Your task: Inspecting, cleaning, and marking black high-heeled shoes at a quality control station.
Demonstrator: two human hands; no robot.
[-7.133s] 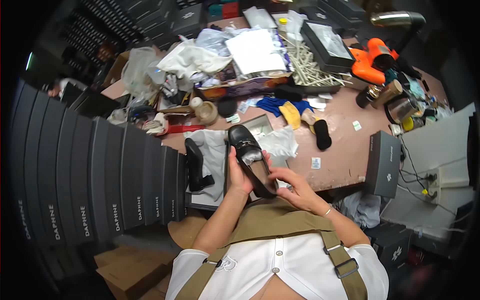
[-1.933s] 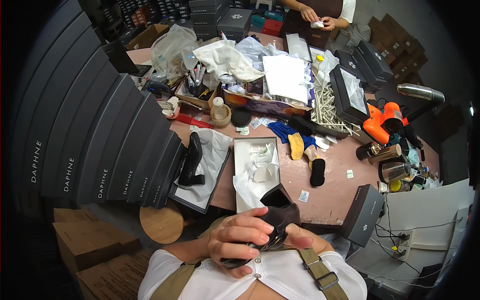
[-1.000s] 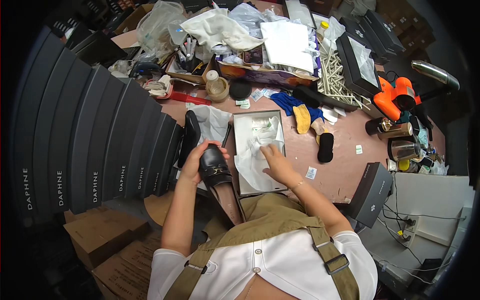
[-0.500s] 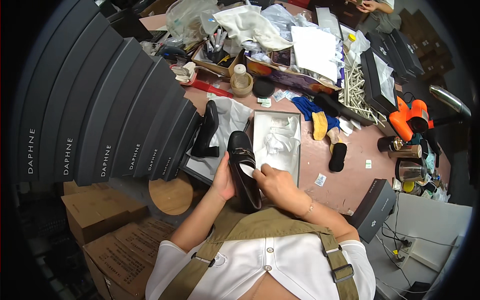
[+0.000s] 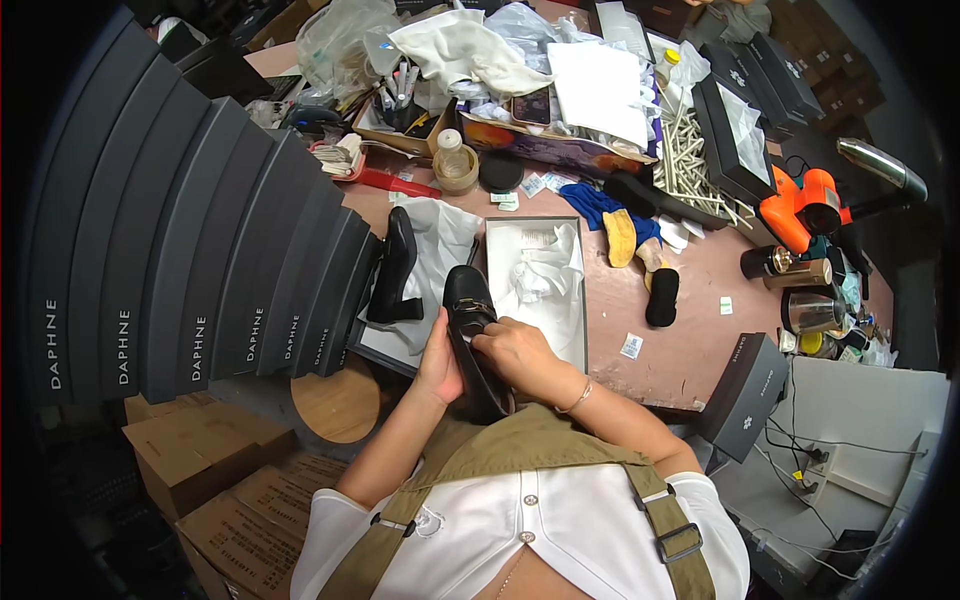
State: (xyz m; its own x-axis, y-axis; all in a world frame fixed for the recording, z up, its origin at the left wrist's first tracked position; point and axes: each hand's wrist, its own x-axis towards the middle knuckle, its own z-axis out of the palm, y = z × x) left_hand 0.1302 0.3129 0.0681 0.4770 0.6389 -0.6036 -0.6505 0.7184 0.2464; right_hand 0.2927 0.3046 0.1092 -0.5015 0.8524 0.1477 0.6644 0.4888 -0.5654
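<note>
A black heeled loafer point(image 5: 466, 288) with a metal trim across its front stands toe-away close to my body. My left hand point(image 5: 436, 362) is closed round its left side. Curled fingers of my right hand point(image 5: 524, 358) reach into the shoe's opening; their tips are hidden, and I cannot see what they pinch. The matching black shoe point(image 5: 396, 266) lies to the left on white tissue paper point(image 5: 440, 232) in one half of a shoebox. Just beyond my right hand is the other half, a grey-edged box point(image 5: 583, 325) with crumpled white paper point(image 5: 540, 272) in it.
Stacked dark shoeboxes point(image 5: 180, 240) rise at the left. Far back, a paper-filled carton point(image 5: 560, 140) stands beside white sticks point(image 5: 685, 150). An orange heat gun point(image 5: 805, 208) sits at the right. Cloths and a black pad point(image 5: 661, 298) lie on the pink table. A closed shoebox point(image 5: 743, 395) is at the near right.
My right fingers have gone deeper into the shoe opening, and the white material seen there before is now out of sight. The whole view has shifted slightly; my left hand keeps its hold.
</note>
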